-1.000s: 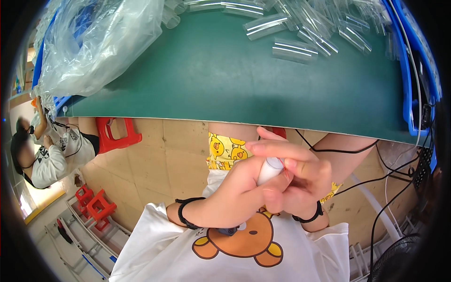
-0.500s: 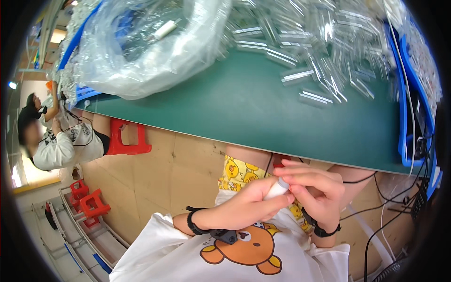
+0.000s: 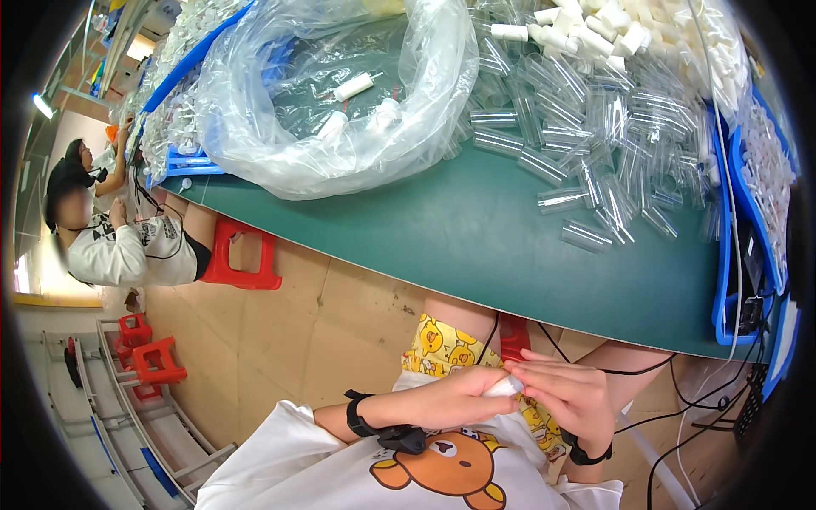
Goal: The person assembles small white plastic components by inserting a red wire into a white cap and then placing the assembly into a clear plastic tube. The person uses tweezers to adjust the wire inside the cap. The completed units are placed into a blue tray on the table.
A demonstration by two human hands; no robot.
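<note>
A small white plastic cylinder (image 3: 504,387), like a little bottle, is held in front of my shirt, below the table edge. My left hand (image 3: 455,399) is wrapped round its body, so only the end facing right shows. My right hand (image 3: 568,393) comes from the other side, its fingers close together and bent over that end, touching it. Its thumb is mostly hidden. On the table, an open clear plastic bag (image 3: 280,174) holds several similar white bottles (image 3: 354,86), one with a thin tip.
Clear tubes (image 3: 586,235) lie heaped on the green table (image 3: 408,229), with white cylinders (image 3: 595,34) piled behind. Blue trays (image 3: 731,255) of small parts stand at both sides. Cables (image 3: 680,408) hang at the right. Co-workers (image 3: 127,246) sit left, near a red stool (image 3: 242,255).
The view has tilted up, so the table sits lower in it and the white pile shows. Both hands stay on the white bottle; its grey end is now mostly covered by the right fingers.
</note>
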